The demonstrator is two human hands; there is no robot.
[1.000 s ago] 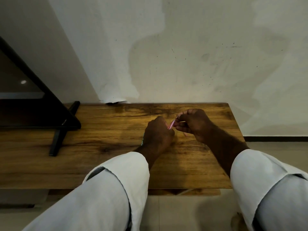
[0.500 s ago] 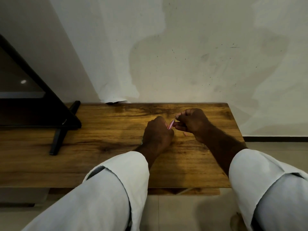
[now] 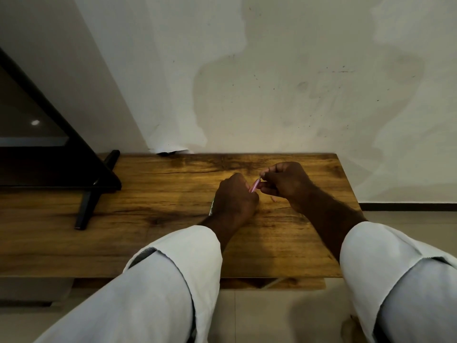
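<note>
Slantwise, the pink stick (image 3: 255,186) bridges left hand (image 3: 235,198) and right hand (image 3: 286,181) fingers (image 3: 266,173).

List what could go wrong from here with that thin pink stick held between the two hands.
The stick is thin and pinched at both ends by the left hand and right hand; pulling or twisting might bend or snap it.
A small pink bit lies on the table beside the right hand; that wrist could sweep it off unnoticed.
The scene is dim, so a dropped piece may be hard to find on the table.
</note>
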